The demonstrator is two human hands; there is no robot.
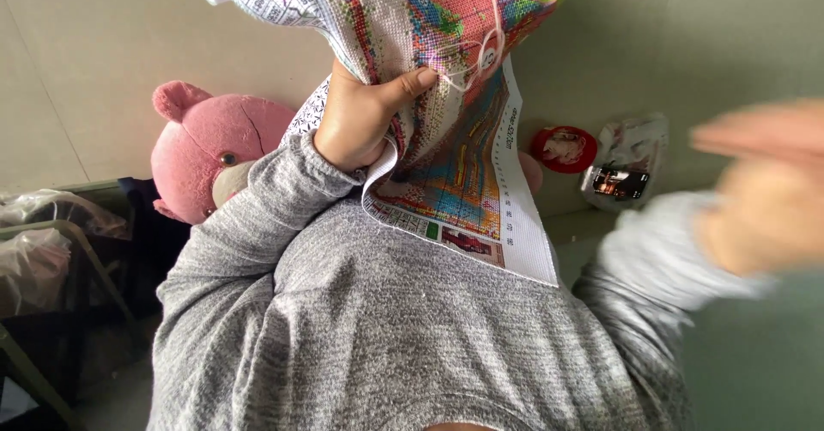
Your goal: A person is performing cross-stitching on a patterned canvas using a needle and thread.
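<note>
Grey knit fills the nearest part of the view: the person's sweater [378, 328], both sleeves running up toward the hands. Lying down the chest is the cross-stitch cloth [463, 139], its lower white-edged part draped over the sweater, its upper part lifted and folded. The left hand [365, 113] is closed on that fold, thumb pressed flat across the front of the bright stitched area, fingers tucked behind. A loop of pale pink thread [489, 49] hangs over the cloth just beside the thumb tip. The right hand [764, 191] is off to the side, well apart from the cloth and so blurred that I cannot tell whether it is open or pinching anything. Behind the left sleeve sits a pink plush bear [210, 148] against the wall. Farther off lie a round red tin [563, 148] and, next to it, a clear plastic packet [627, 160].
</note>
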